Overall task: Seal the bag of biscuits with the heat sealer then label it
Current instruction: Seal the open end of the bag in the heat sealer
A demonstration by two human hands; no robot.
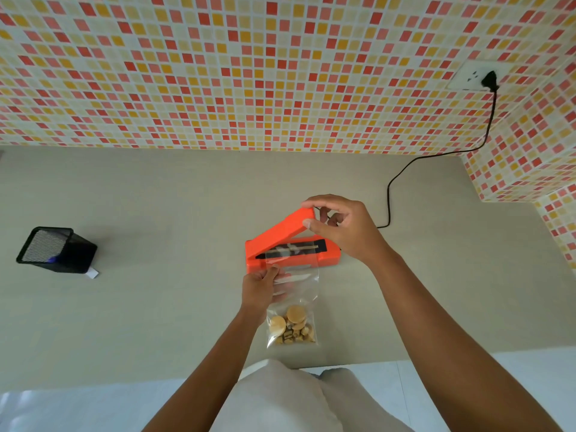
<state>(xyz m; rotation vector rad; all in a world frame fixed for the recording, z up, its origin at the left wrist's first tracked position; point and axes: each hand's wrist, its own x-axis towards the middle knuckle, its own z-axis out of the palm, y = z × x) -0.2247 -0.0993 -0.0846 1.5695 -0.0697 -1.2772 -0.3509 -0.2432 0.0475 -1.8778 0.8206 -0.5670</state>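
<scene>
While the right hand [346,227] pinches the free end of the raised lid [280,229] of the orange heat sealer [253,260] between thumb and fingers, the clear bag [299,291] lies on the countertop [156,213]. Its long axis runs from the person toward the sealer, and its mouth lies across the sealing strip [307,245] (biscuits [293,327] gathered at the near end). The left hand [260,288], nearer the bag, grips its upper left edge with the forearm reaching forward. Lowering the lid appears to be the next action.

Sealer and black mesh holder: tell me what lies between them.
Head view: only bare counter between the sealer and the holder; a white slip lies at the holder's foot.
</scene>
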